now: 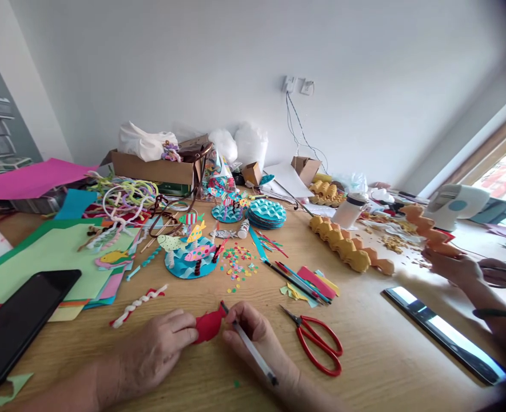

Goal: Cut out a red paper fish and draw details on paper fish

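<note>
A small red paper cutout (pixel 208 327) lies on the wooden table between my hands. The closed fingers of my left hand (pixel 158 343) press on its left end. My right hand (pixel 257 337) grips a pen (pixel 253 350) with a clear barrel, its tip at the cutout's right end. Red-handled scissors (pixel 317 340) rest to the right of my right hand. Behind the cutout stands a blue disc (pixel 188 268) with paper fish on it. Round confetti (pixel 238 263) is scattered beside that disc.
A black phone (pixel 25 320) lies at left over coloured paper sheets (pixel 42 257). Pencils (pixel 295 281) and paper scraps lie ahead. At right, a person's hands (pixel 458 269) hold an orange egg-carton strip (pixel 433 232) and scissors, behind a tablet (pixel 443 332).
</note>
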